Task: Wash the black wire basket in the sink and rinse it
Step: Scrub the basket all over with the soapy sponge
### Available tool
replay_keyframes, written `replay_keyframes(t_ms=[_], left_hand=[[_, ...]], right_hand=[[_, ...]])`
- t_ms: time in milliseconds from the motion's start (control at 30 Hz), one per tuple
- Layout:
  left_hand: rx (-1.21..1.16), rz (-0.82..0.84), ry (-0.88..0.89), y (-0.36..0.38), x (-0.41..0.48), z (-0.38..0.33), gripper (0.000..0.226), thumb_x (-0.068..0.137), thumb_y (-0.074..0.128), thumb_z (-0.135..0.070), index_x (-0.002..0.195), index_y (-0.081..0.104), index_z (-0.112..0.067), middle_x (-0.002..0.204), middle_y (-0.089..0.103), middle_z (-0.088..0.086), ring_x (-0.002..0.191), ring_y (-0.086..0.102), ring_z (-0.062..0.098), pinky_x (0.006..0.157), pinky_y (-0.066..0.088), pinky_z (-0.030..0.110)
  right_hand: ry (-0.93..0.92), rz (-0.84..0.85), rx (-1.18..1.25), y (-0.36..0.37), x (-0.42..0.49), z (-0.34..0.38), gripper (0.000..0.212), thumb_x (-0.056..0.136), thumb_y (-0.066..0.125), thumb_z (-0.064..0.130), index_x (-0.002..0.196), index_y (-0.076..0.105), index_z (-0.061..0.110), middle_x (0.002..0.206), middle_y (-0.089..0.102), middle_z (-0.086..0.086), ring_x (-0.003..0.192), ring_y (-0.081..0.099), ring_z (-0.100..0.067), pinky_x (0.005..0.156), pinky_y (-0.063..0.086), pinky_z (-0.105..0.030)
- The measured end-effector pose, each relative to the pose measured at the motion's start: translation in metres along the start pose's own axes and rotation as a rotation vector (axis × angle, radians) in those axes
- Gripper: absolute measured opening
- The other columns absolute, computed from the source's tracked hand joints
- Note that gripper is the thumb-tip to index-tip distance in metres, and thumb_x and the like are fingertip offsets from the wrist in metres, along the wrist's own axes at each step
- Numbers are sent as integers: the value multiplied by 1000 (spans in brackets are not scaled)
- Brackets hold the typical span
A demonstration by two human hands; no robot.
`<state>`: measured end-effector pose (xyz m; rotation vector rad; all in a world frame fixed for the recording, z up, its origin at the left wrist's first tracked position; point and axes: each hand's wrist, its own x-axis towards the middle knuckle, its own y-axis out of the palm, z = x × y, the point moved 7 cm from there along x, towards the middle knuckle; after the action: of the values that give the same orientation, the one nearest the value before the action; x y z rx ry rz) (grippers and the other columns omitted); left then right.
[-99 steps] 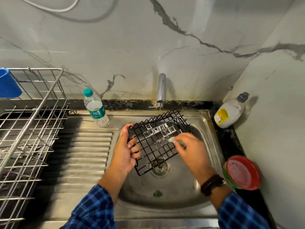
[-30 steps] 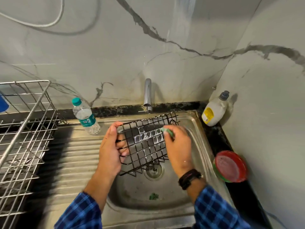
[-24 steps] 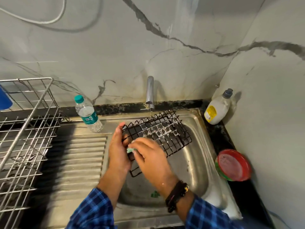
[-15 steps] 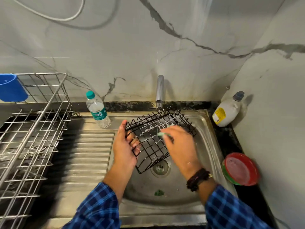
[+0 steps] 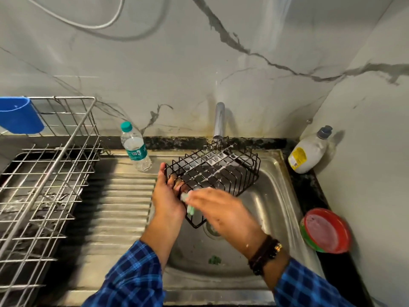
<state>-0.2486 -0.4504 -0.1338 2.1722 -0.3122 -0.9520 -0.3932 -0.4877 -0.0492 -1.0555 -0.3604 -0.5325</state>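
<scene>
**A:** Where is the basket (image 5: 212, 171)?

**B:** It is over the sink (image 5: 276, 196), directly below the tap (image 5: 219, 120). It is tilted, with the far end up under the spout and the near corner lower, toward the person. It appears held clear of the basin floor.

**A:** And the hands?

**B:** They are close together, nearly touching. The left hand (image 5: 168, 196) grips the basket's end below-left of the tap, fingers hooked through the wires. The right hand (image 5: 221, 211) pinches a green scrubber (image 5: 189, 204) against the basket's near corner, also below-left of the tap. That hand is motion-blurred.

**A:** What changed in the last half second?

**B:** The scrubber was on the middle of the grid, straight below the tap. It has now swept to the near corner beside the left hand. The basket has turned a little in the grip, showing more of a side wall. The left hand's hold is the same.

**A:** What does that mean for the task?

**B:** As a judgement, scrubbing is under way and working from the grid out to the edges and corners. The rinse has not started. Whether the tap is running is too faint to tell.
</scene>
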Motion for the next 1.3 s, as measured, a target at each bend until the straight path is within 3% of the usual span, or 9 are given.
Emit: replay_keyframes(t_ms=[200, 333, 500, 600, 800, 967, 1067, 1200, 1300], left_hand=[[-139, -17, -89, 0, -1, 1, 29, 106, 40, -30, 85, 61, -30, 43, 27, -6, 31, 21, 6, 32, 17, 19], [-219, -23, -99, 1, -5, 1, 33, 106, 39, -24, 78, 56, -29, 44, 25, -5, 32, 21, 7, 32, 21, 19], [-140, -34, -142, -15, -4, 3, 41, 105, 38, -26, 64, 37, -28, 45, 24, -6, 38, 23, 7, 38, 23, 20], [-232, -28, -145, -11, -10, 2, 45, 105, 34, -20, 61, 37, -23, 40, 27, -7, 31, 26, 5, 32, 26, 18], [-225, -40, -140, -7, 6, 2, 40, 105, 30, -20, 67, 39, -29, 40, 27, -6, 32, 25, 6, 34, 25, 18], [-255, -58, -144, -9, 0, -2, 39, 103, 30, -14, 69, 41, -29, 40, 26, -7, 31, 25, 7, 34, 26, 17], [-332, -100, -141, -4, -7, -3, 41, 103, 29, -10, 68, 43, -25, 39, 28, -8, 27, 26, 7, 31, 28, 14], [-343, -76, -158, 6, -16, -6, 42, 104, 26, -9, 67, 42, -20, 35, 27, -7, 23, 26, 7, 27, 26, 13], [-325, -87, -167, -6, -13, -2, 43, 105, 27, -11, 66, 43, -21, 36, 28, -7, 25, 27, 6, 29, 26, 13]], right_hand=[[119, -213, -156, -19, -18, -34, 23, 96, 58, 11, 111, 75, 17, 119, 69, 3, 115, 55, 0, 101, 47, -25], [236, -282, -185, -35, -3, -39, 19, 89, 63, 11, 104, 75, 7, 111, 69, -5, 103, 64, -13, 98, 48, -18], [676, -465, -61, -58, -12, -90, 21, 90, 67, 8, 111, 71, 13, 110, 67, -2, 95, 67, -12, 83, 56, -19], [544, -438, -101, -62, 5, -76, 20, 92, 67, 12, 110, 73, 9, 114, 66, -5, 100, 61, -8, 92, 46, -8], [232, -401, -86, -24, 5, -18, 11, 86, 75, 7, 97, 76, 6, 105, 71, -5, 98, 66, -13, 92, 54, -22], [164, -195, -101, -17, -7, -34, 25, 93, 67, 18, 118, 65, 15, 111, 71, -2, 103, 64, -11, 96, 51, -21], [251, -211, -144, -36, -3, -61, 19, 93, 63, 16, 110, 71, 12, 108, 69, -2, 99, 63, -8, 92, 52, -19], [594, -625, -67, -79, 1, -103, 11, 94, 63, 13, 100, 71, 11, 98, 69, -2, 85, 61, -8, 78, 53, -17], [609, -562, -149, -75, 12, -93, 10, 93, 63, 13, 100, 70, 9, 100, 68, -6, 84, 58, -8, 75, 43, -3]])
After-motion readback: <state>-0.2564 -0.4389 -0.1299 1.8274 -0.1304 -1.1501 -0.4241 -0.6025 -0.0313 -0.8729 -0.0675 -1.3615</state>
